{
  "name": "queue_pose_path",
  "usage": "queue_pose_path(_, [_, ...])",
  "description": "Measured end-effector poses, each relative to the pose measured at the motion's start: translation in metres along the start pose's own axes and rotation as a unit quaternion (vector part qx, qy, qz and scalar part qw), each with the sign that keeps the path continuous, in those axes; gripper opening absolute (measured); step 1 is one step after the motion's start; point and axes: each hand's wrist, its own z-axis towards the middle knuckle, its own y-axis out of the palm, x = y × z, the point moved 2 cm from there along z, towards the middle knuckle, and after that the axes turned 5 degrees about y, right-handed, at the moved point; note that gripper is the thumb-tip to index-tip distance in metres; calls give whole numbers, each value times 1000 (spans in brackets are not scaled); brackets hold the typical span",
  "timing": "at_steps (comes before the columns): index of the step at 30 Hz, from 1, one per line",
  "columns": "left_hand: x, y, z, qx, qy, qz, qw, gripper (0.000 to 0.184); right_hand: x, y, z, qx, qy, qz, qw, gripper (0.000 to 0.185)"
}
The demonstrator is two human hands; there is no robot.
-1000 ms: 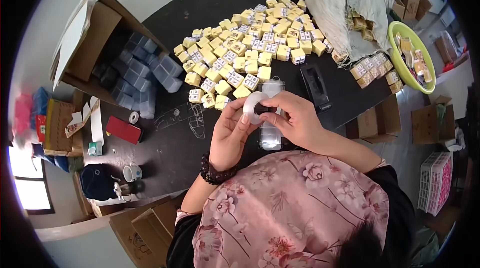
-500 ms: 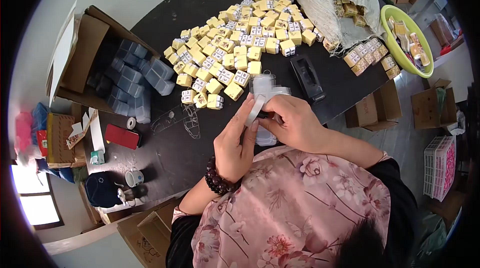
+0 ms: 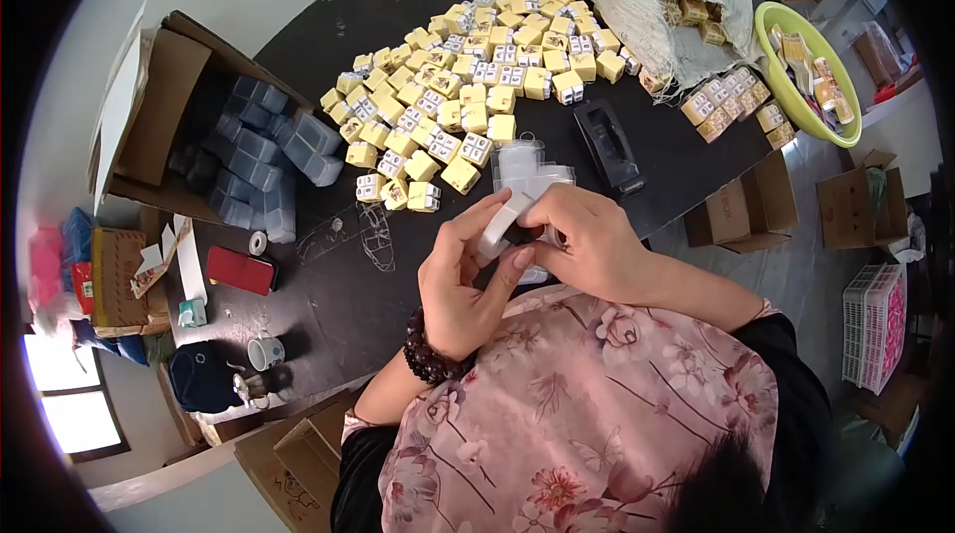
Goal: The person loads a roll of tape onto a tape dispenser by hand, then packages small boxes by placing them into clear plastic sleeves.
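Pinching a white tape roll (image 3: 500,226), left grip (image 3: 463,284) and right grip (image 3: 592,243) are holding it; yellow blocks (image 3: 473,93) are lying toward eleven o'clock.

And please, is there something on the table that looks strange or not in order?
Yes: pale, tangled lines on the black table, to the left of the left hand. They loop like scribbles, which looks odd; whether drawn or loose thread, I cannot tell.

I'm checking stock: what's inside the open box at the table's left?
Several translucent plastic cases lie jumbled in the box. Whatever lies beneath or behind the foremost ones is covered, so their full number can't be seen.
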Motion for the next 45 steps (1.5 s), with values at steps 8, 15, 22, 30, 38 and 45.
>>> queue_pose_path(8, [1, -7, -3, 47, -112, -124, 985, 40, -5, -1, 2, 22, -99, 8, 995, 31])
queue_pose_path(15, [3, -9, -7, 19, -107, -95, 989, 39, -10, -5, -1, 12, -146, -32, 989, 27])
queue_pose_path(22, [5, -7, 2, 2, -151, -121, 981, 41, 3, 0, 2, 44, -30, 61, 997, 28])
queue_pose_path(30, [6, -7, 6, -30, -136, -225, 964, 65, 19, 2, -5, -32, 196, 307, 931, 27])
queue_pose_path(38, [2, -12, 7, -26, -75, -170, 982, 61, 1, -2, -2, -110, 137, 342, 923, 51])
queue_pose_path(45, [6, -9, 7, -45, -103, -252, 961, 70, 2, -1, -4, -109, 138, 335, 926, 57])
